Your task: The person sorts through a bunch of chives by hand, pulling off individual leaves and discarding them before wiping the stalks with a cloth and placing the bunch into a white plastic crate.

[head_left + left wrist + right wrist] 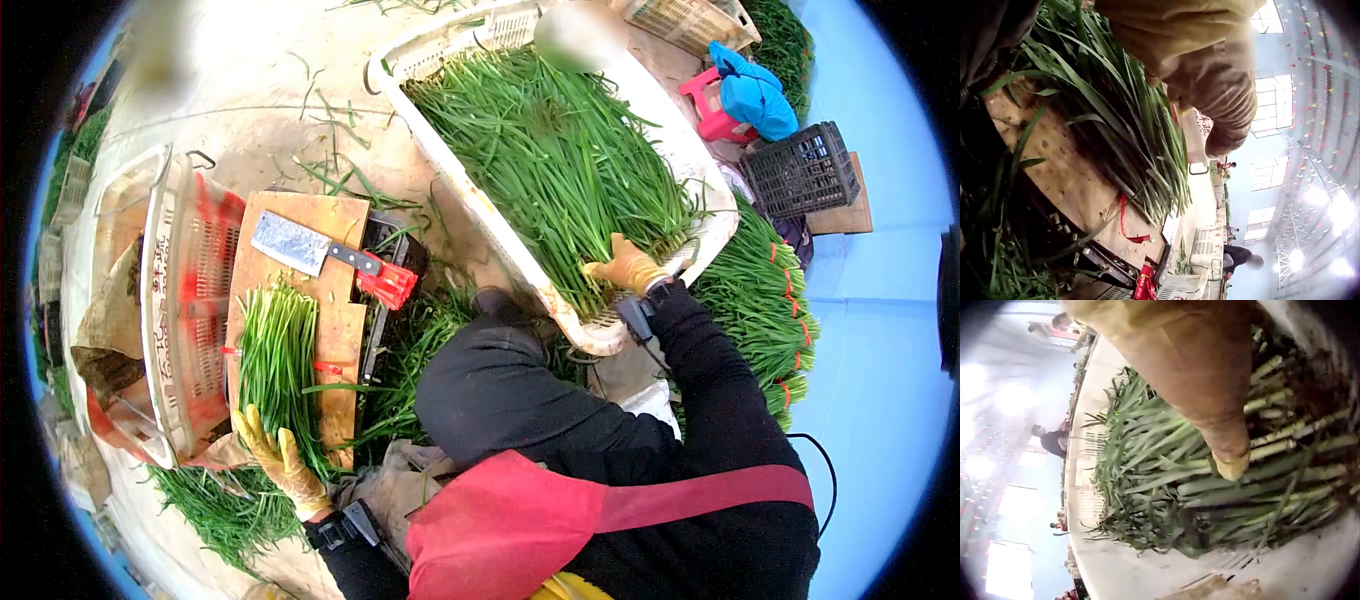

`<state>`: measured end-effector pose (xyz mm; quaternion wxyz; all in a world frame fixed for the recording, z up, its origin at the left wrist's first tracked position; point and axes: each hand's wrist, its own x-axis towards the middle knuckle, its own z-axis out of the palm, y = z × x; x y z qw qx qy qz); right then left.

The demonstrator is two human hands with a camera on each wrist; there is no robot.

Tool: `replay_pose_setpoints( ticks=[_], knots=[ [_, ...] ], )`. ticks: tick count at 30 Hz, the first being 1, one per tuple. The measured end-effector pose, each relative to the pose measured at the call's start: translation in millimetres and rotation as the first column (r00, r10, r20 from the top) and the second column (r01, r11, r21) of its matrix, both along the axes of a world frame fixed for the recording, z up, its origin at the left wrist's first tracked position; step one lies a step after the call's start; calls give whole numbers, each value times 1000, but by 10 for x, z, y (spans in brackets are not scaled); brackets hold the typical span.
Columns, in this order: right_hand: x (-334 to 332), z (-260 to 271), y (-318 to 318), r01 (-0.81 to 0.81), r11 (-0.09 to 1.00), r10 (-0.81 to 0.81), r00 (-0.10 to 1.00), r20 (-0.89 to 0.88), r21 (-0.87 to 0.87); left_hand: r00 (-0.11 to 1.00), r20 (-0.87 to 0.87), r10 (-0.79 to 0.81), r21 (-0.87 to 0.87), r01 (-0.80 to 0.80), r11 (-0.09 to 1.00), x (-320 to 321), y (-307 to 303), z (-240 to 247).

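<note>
My gloved left hand (285, 465) (1204, 81) rests at the leafy end of a bundle of green stalks (275, 345) (1147, 140), its fingers extended in the head view. The bundle lies on a wooden board (342, 330) (1066, 175), with a red strip (1124, 219) beside it. Above it on the board is a cleaver (290, 243), red ties (388, 285) by its handle. My gloved right hand (630, 268) (1191, 381) touches loose green stalks (550, 150) (1160, 481) in a white basket (722, 212), thumb out; its other fingertips are partly hidden.
A red-stained white crate (160, 300) stands left of the board. Tied green bundles (745, 300) lie right of the basket, near a black crate (803, 170) and a pink stool (712, 110). Loose leaves (225, 510) cover the floor beside the board.
</note>
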<state>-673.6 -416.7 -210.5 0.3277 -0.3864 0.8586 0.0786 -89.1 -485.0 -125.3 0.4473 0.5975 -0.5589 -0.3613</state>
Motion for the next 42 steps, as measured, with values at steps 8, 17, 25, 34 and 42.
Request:
replay_pose_setpoints(
  ticks=[8,17,25,34,42],
  knots=[
    [-49,-386,-98,264,965,-264,964,-28,-11,998,63,12,17,-13,1000,31,-15,-14],
    [-55,-382,-99,218,972,-211,975,-74,92,996,84,1,60,-6,998,6,-36,20],
    [256,-362,-122,163,982,-154,983,-105,91,998,70,10,75,-15,997,-28,-50,4],
    [29,-444,-166,110,994,-105,976,-189,16,999,41,-5,98,1,995,-8,-49,31],
    [-991,117,-191,-18,1000,17,997,77,13,1000,1,-1,102,0,995,12,-81,4]
  ],
)
